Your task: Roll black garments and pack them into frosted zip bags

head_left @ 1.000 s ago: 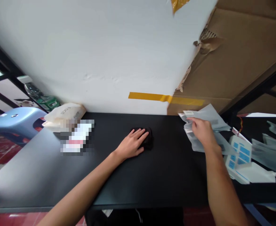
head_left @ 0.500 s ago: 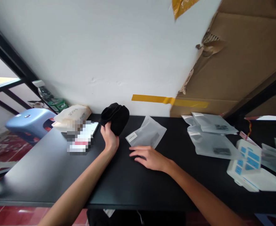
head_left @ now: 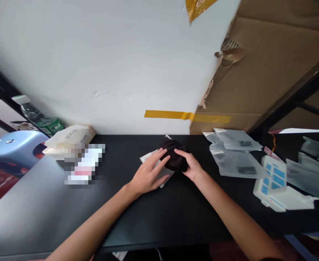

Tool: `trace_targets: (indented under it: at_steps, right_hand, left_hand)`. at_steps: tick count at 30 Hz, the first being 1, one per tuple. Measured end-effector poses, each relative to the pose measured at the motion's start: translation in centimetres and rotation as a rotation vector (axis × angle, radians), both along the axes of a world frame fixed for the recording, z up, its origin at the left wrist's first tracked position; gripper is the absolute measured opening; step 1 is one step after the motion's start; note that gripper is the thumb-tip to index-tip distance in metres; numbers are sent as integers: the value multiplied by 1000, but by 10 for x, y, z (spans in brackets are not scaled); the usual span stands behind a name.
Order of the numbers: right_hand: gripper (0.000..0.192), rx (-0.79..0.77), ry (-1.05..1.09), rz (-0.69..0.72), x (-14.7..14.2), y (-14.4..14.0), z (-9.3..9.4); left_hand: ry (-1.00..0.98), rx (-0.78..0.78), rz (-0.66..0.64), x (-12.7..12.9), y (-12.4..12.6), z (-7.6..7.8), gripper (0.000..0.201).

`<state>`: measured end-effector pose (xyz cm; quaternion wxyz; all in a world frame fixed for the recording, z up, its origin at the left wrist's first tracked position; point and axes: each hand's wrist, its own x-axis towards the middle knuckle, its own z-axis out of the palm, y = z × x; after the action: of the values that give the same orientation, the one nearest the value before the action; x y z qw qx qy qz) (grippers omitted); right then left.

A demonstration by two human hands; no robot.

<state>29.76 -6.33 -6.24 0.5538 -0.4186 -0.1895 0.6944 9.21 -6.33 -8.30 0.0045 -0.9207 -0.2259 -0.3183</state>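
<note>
A bundle of folded black cloth (head_left: 176, 161) lies over a frosted plastic bag (head_left: 165, 180) near the middle of the black table; its exact kind does not show. My right hand (head_left: 192, 167) grips the bundle's right side, with the thumb on top and the other fingers hidden beneath or behind it. Reaching in from the left, my left hand (head_left: 148, 173) has its fingers spread, and the fingertips touch the bundle's left edge. The bag's white label corner peeks out beyond the left fingers.
Several frosted bags (head_left: 234, 161) lie at the right, beside a white device with blue markings (head_left: 275, 181). To the left are a blurred-out white item (head_left: 87, 163), a cream pouch (head_left: 66, 141), a green-labelled bottle (head_left: 49, 125) and a blue stool (head_left: 15, 146). A white wall (head_left: 107, 54) and cardboard (head_left: 270, 61) stand behind.
The black cloth has moved right and down onto the bag. My right hand has taken hold of it, while my left hand has loosened from its grip and spread its fingers. The view has shifted slightly.
</note>
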Motion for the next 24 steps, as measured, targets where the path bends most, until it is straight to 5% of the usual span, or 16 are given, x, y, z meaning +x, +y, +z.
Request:
trace_targets:
  at_steps: [6,10,14,24]
  right_hand:
    - [22,74,59,-195,40,13,6]
    - [21,58,32,-78,31,9,-2]
    - [21,22,25,71,14,3,-7]
    - [16,2,12,177,0,-3,-7]
  left_hand:
    - [229,-250,147,2,-6,2,50]
    - [368,-321,242,8,-10,6,30]
    - [391,-341,314,12,-15,6,48]
    - [299,-185,153,-2,0,-4,51]
